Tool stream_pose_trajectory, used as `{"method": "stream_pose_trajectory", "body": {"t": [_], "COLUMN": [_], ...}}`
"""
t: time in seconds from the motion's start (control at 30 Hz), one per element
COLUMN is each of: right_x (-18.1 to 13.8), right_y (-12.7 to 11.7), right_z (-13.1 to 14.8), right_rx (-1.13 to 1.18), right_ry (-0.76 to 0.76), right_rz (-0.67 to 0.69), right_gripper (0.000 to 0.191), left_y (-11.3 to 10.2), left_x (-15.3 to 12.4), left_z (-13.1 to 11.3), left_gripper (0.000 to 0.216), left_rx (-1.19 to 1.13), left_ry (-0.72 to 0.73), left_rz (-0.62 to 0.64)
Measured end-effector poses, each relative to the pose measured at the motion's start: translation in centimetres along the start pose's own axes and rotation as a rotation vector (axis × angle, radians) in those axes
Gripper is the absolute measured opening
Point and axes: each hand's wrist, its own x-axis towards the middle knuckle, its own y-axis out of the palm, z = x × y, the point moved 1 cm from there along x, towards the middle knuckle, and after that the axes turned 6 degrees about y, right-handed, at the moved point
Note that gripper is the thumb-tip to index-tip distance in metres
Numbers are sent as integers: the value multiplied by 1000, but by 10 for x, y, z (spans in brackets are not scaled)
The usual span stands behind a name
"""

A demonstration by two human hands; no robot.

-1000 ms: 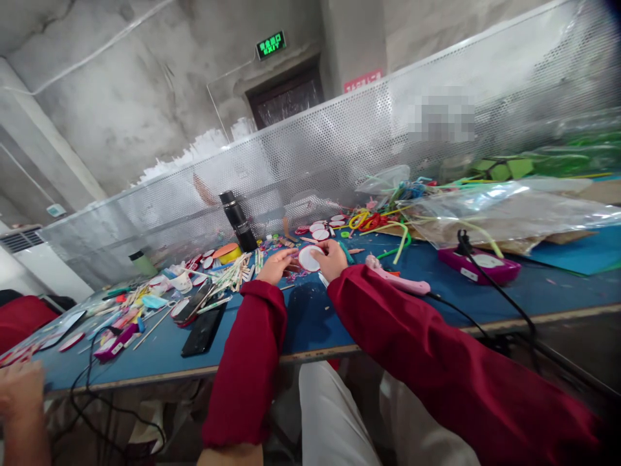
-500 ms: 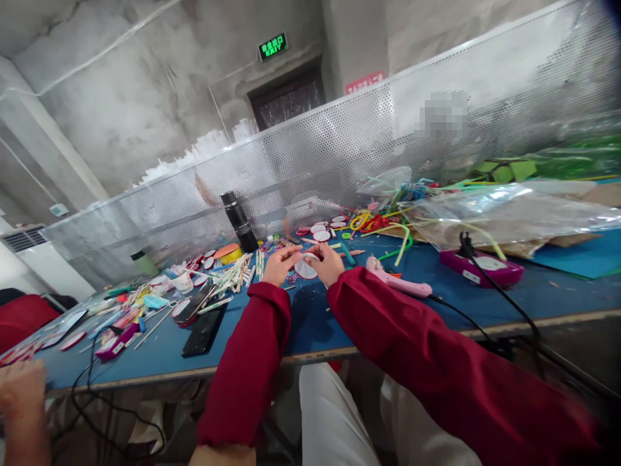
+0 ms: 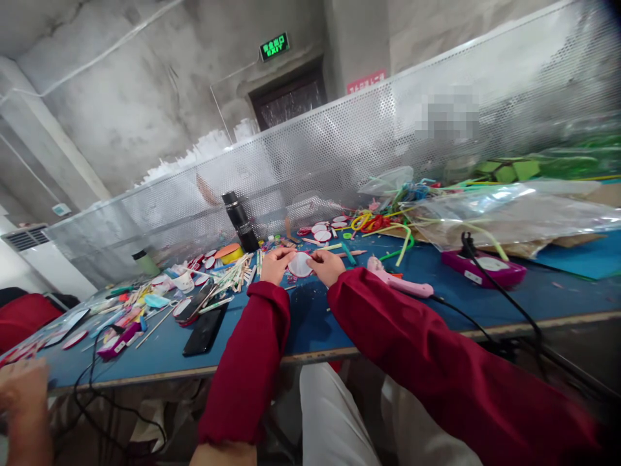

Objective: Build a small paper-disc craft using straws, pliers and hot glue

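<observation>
"Grey wall (image 3: 160, 71), a lit exit sign (image 3: 274, 46), then a perforated metal panel (image 3: 310, 155) along the back of the desk (image 3: 317, 330). Where's your open room?"

"Mostly right in front of me: a bare blue patch between my left sleeve (image 3: 245, 362) and my right sleeve (image 3: 417, 349), running down to the pale, worn front edge."

"And what are you holding?"

"One white disc (image 3: 300, 265) with a red rim, above or on the far end of that patch; I can't tell whether it touches the desk. My left grip (image 3: 275, 265) is pinched narrow on its left edge, my right grip (image 3: 328, 266) just as narrow on its right edge. Most of its face is uncovered."

"Any space to the left?"

"Little. A heap of thin sticks (image 3: 237, 275) lies near my left grip, and a dark phone (image 3: 206, 331) sits closer to the front edge. Well beyond, another person's hand (image 3: 22, 388) is at the desk's edge."

"To the right?"

"A pink corded tool (image 3: 400, 281) lies just beside my right sleeve. Past it there's bare blue up to a purple box (image 3: 484, 266), with a clear plastic bag (image 3: 509, 213) spread behind."

"Straight ahead?"

"Tight. More white discs (image 3: 323, 233) lie there, and a black flask (image 3: 241, 223) stands close to the panel."
</observation>
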Motion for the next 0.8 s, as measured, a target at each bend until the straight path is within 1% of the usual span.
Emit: {"method": "stream_pose_trajectory", "body": {"t": [0.17, 0.2, 0.27, 0.4, 0.53, 0.63, 0.8], "right_x": [0, 0, 2, 5, 7, 6, 4], "right_y": [5, 5, 5, 3, 3, 2, -2], "right_z": [-2, -3, -4, -6, -9, -8, -3], "right_rx": [-1, -1, -8, -37, -61, -80, -128], "right_ry": [91, 103, 113, 100, 83, 78, 77], "right_rz": [-2, -11, -34, -67, -95, -114, -137], "right_gripper": [4, 6, 10, 8, 6, 7, 8], "left_y": [2, 3, 2, 0, -1, -1, -1], "left_x": [-1, -1, -2, -4, -5, -5, -6], "left_z": [2, 2, 1, -2, -5, -3, 1], "left_gripper": [35, 35, 36, 41, 46, 47, 53], "left_rx": [-14, -10, 7, 44, 94, 140, 122], "left_ry": [-52, -63, -81, -100, -117, -169, -231], "left_rz": [15, 23, 45, 86, 154, 230, 321]}}
